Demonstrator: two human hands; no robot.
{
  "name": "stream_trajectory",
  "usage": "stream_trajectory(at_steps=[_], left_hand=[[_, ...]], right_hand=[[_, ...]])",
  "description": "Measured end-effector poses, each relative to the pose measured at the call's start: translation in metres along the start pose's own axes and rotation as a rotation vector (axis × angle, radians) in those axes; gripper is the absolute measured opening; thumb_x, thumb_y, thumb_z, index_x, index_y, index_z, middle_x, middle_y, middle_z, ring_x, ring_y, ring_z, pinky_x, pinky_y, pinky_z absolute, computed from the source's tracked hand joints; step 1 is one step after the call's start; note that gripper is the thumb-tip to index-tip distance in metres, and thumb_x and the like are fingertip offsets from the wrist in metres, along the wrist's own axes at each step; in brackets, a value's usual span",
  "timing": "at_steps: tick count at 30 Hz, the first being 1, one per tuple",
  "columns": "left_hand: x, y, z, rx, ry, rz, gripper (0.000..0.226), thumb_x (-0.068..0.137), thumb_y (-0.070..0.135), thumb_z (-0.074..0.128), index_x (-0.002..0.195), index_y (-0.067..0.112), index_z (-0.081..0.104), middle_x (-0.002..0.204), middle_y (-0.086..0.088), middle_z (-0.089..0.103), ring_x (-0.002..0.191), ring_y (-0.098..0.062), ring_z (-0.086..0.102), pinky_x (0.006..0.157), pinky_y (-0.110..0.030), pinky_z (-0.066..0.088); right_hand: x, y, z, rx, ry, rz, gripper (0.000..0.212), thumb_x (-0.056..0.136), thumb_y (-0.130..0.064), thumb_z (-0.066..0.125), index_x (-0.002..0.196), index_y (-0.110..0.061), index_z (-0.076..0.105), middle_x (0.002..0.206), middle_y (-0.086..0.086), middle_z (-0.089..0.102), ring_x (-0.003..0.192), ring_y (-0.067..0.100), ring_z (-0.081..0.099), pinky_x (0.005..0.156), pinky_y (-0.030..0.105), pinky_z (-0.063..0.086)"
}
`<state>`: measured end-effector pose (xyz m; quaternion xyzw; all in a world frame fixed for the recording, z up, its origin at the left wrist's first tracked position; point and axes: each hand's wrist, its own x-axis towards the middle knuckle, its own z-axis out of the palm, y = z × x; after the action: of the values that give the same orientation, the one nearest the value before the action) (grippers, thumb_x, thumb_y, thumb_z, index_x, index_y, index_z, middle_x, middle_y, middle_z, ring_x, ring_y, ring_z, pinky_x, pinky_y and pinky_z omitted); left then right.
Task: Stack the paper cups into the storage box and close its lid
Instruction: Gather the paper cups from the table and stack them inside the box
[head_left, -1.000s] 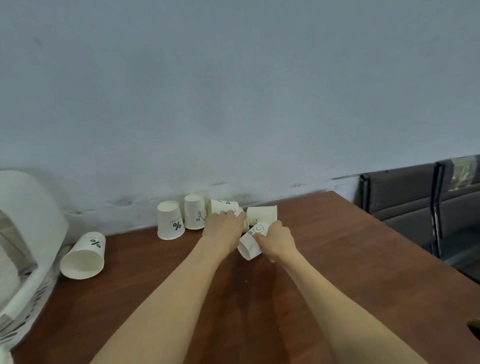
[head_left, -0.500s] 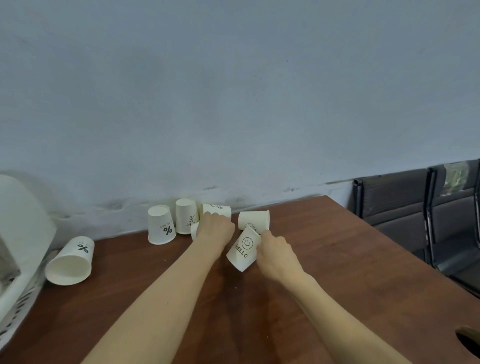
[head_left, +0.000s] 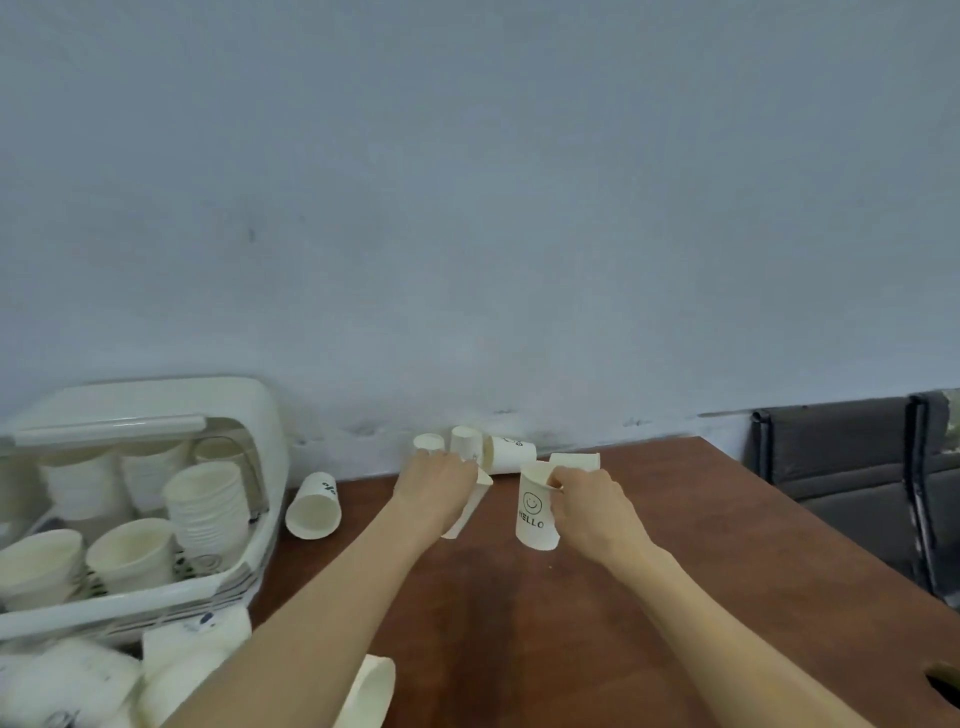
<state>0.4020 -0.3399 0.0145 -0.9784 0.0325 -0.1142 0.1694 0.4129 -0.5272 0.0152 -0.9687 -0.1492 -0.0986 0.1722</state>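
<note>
My right hand (head_left: 587, 506) pinches the rim of a white paper cup with a smiley and HELLO (head_left: 535, 512), held upright just above the brown table (head_left: 597, 623). My left hand (head_left: 434, 483) grips another white cup (head_left: 467, 506), tilted with its mouth up to the right. Several loose cups (head_left: 506, 454) lie or stand by the wall behind my hands. One cup (head_left: 314, 506) lies on its side left of my left arm. The white storage box (head_left: 156, 592) sits at the left with its lid (head_left: 156, 402) raised, holding stacks of cups (head_left: 208, 506).
More white cups (head_left: 171, 670) lie in a heap at the bottom left in front of the box, one (head_left: 371, 691) under my left forearm. Dark chairs (head_left: 852, 467) stand past the table's right edge. A grey wall (head_left: 467, 208) runs behind the table.
My right hand has lifted the HELLO cup and turned it upright. My left hand has picked up a cup from the group. The view has swung left, bringing the box into sight.
</note>
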Motion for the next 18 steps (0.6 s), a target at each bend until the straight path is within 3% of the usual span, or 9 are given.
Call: stream_trajectory(at_steps=[4, 11, 18], left_hand=[[-0.045, -0.03, -0.017, -0.073, 0.044, -0.047, 0.031, 0.086, -0.001, 0.048, 0.114, 0.011, 0.052, 0.108, -0.008, 0.062, 0.095, -0.029, 0.06, 0.066, -0.033, 0.033], [-0.12, -0.082, -0.032, -0.143, 0.158, -0.158, 0.027, 0.092, 0.01, 0.046, 0.118, 0.012, 0.052, 0.111, -0.008, 0.061, 0.099, -0.029, 0.059, 0.069, -0.033, 0.031], [-0.187, -0.127, -0.03, -0.198, 0.218, -0.284, 0.017, 0.095, 0.02, 0.042, 0.104, 0.013, 0.055, 0.1, -0.007, 0.063, 0.089, -0.027, 0.06, 0.063, -0.033, 0.035]], right_hand=[[-0.014, -0.035, -0.009, 0.005, 0.018, -0.056, 0.026, 0.089, -0.013, 0.041, 0.104, -0.015, 0.062, 0.104, 0.01, 0.064, 0.093, 0.032, 0.058, 0.071, 0.035, 0.048], [-0.035, -0.119, -0.005, 0.052, 0.024, -0.189, 0.024, 0.09, -0.016, 0.043, 0.102, -0.017, 0.065, 0.102, 0.008, 0.066, 0.097, 0.029, 0.059, 0.069, 0.033, 0.046], [-0.059, -0.189, 0.008, 0.114, -0.013, -0.284, 0.022, 0.089, -0.015, 0.043, 0.097, -0.014, 0.064, 0.085, 0.001, 0.065, 0.077, 0.021, 0.054, 0.066, 0.034, 0.04]])
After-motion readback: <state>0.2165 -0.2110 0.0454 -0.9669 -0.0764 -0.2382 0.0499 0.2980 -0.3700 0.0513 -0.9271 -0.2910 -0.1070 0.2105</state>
